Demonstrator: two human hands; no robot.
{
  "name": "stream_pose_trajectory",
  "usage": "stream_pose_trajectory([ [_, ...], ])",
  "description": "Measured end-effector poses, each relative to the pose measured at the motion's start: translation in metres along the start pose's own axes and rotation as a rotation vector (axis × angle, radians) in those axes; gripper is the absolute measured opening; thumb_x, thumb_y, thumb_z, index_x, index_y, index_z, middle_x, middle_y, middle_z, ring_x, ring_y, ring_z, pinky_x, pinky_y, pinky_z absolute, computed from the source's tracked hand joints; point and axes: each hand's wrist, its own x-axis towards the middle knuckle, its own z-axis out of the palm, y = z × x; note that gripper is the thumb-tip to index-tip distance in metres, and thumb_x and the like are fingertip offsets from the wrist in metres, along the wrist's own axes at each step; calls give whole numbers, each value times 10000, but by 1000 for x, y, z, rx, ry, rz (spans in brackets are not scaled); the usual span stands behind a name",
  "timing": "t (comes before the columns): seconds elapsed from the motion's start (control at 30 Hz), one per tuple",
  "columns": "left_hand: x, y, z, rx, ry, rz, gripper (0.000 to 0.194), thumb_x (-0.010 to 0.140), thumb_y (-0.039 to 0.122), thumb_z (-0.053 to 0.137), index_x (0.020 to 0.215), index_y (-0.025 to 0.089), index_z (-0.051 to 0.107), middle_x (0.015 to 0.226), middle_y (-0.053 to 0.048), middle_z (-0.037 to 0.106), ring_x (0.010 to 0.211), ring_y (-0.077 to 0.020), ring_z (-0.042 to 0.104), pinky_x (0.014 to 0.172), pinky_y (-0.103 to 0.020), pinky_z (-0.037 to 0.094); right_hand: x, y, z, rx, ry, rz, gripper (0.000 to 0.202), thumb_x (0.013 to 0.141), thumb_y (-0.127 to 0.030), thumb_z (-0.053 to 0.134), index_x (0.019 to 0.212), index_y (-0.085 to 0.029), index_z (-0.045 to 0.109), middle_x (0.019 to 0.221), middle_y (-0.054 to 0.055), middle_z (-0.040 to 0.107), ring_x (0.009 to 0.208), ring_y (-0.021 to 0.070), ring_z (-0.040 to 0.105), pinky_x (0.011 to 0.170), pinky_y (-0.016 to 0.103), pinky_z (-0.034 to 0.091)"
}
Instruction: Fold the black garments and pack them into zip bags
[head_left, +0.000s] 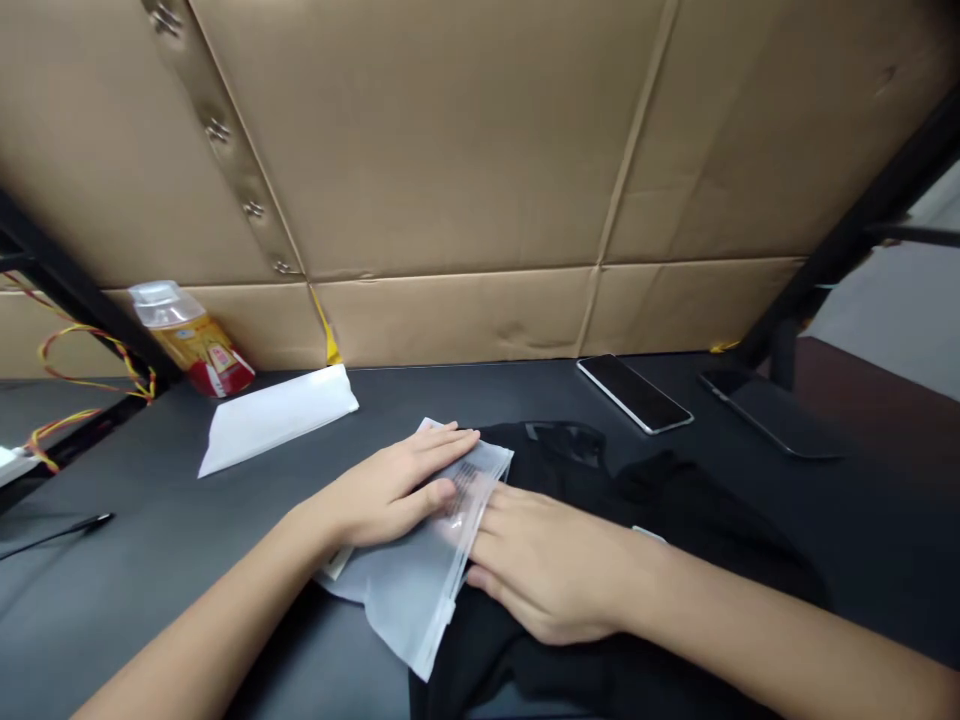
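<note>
The left hand point(397, 488) is lying flat on top of a frosted zip-slider bag point(409, 605), its grip open, fingers extending toward the far right. The right hand point(544, 565) is reaching from the right into the bag's open edge; its fingers are showing blurrily through the plastic, and whether its grip is closing on anything in there, I cannot tell. The bag is resting near the middle of the bench point(150, 590), its slider point(448, 610) sitting toward the near end of the opening. A black garment point(720, 530) is spreading beneath the right forearm, reaching the bag's right side.

Beyond the left hand, a folded white sheet point(277, 418) is lying on the far left, with a clear-capped yellow-and-red bottle point(199, 345) leaning just behind it. On the far right, a light-edged smartphone point(634, 393) and a dark smartphone point(769, 410) are lying near each other. A brown padded panel point(450, 140) is standing behind everything.
</note>
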Motion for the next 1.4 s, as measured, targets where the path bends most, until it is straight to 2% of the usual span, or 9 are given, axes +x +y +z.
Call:
stream_pose_trajectory([
  [0.27, -2, -8, -12, 66, -27, 46, 741, 1061, 657, 448, 1694, 305, 293, 1742, -82, 342, 1639, -340, 259, 1348, -642, 114, 15, -6, -11, 106, 21, 23, 275, 1064, -176, 508, 1223, -123, 726, 1343, 168, 730, 1341, 289, 636, 1192, 442, 480],
  [0.4, -2, -9, -11, 107, -34, 18, 785, 1031, 659, 526, 1689, 291, 310, 1728, -99, 375, 1617, -347, 320, 1342, -612, 198, -21, 22, -38, 202, 119, 8, 308, 1079, -171, 543, 1330, -230, 711, 1357, 75, 741, 1328, 194, 648, 1164, 350, 495],
  [0.53, 1, -5, -8, -32, -16, 122, 791, 1004, 718, 524, 1653, 289, 385, 1696, -118, 435, 1565, -352, 419, 1296, -540, 351, -31, 47, -31, -11, 271, 100, 579, 956, -313, 791, 1494, -285, 579, 1505, 105, 611, 1375, 278, 567, 1137, 480, 486],
  [0.7, 5, 38, -15, 126, 145, 129, 539, 1001, 611, 615, 1383, 231, 585, 1449, -142, 638, 1376, -333, 589, 1166, -487, 484, -23, 44, -18, -160, 260, 67, 141, 1011, -142, 631, 1128, -202, 680, 1148, 76, 698, 1033, 232, 647, 918, 400, 506],
  [0.83, 15, 87, -7, 375, 173, -70, 499, 927, 646, 661, 1198, 229, 619, 1145, -98, 698, 959, -299, 680, 786, -417, 566, -29, 38, -28, -99, 464, 173, 196, 910, -26, 589, 912, -220, 561, 914, 16, 590, 834, 193, 551, 749, 327, 449],
  [0.97, 41, 100, 10, 626, 108, -157, 200, 966, 256, 540, 1137, 200, 628, 1031, -93, 681, 872, -301, 651, 722, -437, 541, -39, 45, -42, -70, 492, 218, 238, 895, -2, 566, 906, -235, 516, 926, 7, 554, 850, 188, 532, 756, 316, 438],
  [1.13, 63, 81, 8, 640, 35, -156, 310, 909, 62, 481, 1141, 172, 654, 1072, -116, 701, 965, -318, 660, 809, -470, 564, -47, 55, -49, -152, 336, 308, 316, 869, 45, 566, 1031, -226, 576, 1042, 34, 611, 968, 220, 571, 861, 355, 482],
  [1.23, 50, 70, -5, 361, 38, 17, 408, 982, 299, 624, 1383, 220, 612, 1365, -138, 678, 1229, -344, 652, 1005, -503, 568, -51, 53, -52, -92, 276, 305, 333, 895, -34, 642, 1151, -245, 628, 1140, 48, 636, 1079, 245, 581, 950, 397, 505],
  [1.4, 22, 44, -28, 147, -182, 125, 1152, 751, 675, 870, 1692, 396, 267, 1756, -83, 316, 1597, -403, 344, 1254, -558, 424, -52, 48, -55, 90, 334, 252, 375, 881, -284, 827, 1222, -309, 673, 1302, 43, 630, 1262, 266, 552, 1072, 434, 503],
])
